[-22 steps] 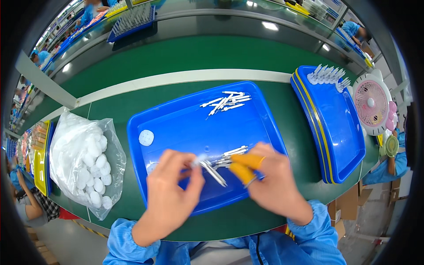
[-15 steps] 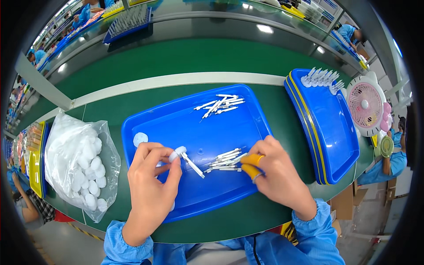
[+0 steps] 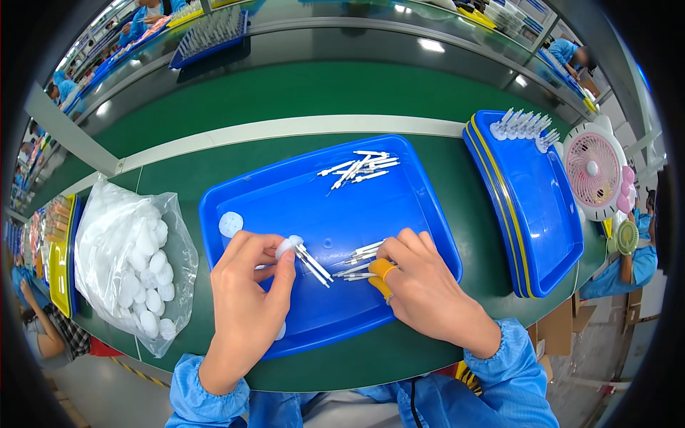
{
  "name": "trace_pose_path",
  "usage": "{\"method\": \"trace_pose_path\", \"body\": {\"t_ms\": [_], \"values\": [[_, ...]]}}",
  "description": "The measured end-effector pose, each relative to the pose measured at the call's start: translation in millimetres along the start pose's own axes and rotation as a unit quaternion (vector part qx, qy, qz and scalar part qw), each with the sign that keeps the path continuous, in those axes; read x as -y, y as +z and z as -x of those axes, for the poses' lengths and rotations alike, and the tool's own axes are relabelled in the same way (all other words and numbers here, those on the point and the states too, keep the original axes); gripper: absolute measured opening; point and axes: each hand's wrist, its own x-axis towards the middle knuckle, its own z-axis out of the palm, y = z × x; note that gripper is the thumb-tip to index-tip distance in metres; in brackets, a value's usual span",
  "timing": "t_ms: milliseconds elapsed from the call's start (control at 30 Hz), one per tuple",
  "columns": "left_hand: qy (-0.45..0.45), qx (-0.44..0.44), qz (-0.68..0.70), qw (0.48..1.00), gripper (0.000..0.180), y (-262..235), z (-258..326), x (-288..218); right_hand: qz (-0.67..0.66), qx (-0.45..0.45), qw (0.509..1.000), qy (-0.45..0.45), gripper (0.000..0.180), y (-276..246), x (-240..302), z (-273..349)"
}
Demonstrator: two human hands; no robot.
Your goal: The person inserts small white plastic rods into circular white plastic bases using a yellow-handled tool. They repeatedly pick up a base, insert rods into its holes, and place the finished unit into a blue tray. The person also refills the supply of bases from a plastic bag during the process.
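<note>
Now left hand [image 3: 246, 303] fingers [image 3: 285, 260] pinched around white-capped pin [image 3: 305, 258], right hand [image 3: 421, 289] on loose pins [image 3: 357, 262].

Both forearms wore light blue sleeves with elastic gathered cuffs; bare left hand [image 3: 246, 307]; right hand [image 3: 421, 285] bore an orange-yellow finger cot [image 3: 380, 274].

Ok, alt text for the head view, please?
Two bare hands work over a blue tray on a green bench: the left hand pinches a white-capped stick, the right hand rests on loose sticks. A bag of white discs lies left.
</note>
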Motion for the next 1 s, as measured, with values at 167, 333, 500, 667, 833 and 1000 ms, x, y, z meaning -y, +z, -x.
{"method": "trace_pose_path", "body": {"t_ms": [167,333,500,667,833,1000], "values": [[0.008,0.003,0.001,1.000,0.008,0,-1,0,-0.027,0.054,0.998,0.015,0.015,-15,6,12],[0.003,0.010,0.000,1.000,0.009,0,-1,-2,-0.058,0.055,0.995,0.058,0.021,-23,-5,18],[-0.004,0.019,-0.003,1.000,0.009,2,-2,-2,-0.031,0.064,0.996,0.055,0.030,-18,-3,12],[-0.018,0.024,0.001,1.000,0.011,0,-1,2,-0.084,0.075,0.992,0.052,0.029,-24,-6,15],[-0.004,0.027,-0.004,1.000,0.012,0,-1,2,-0.022,0.044,0.996,0.078,0.024,-33,-16,21],[-0.015,0.036,0.010,0.999,0.011,2,-1,1,-0.002,0.044,0.996,0.079,0.025,-26,-17,21]]}}
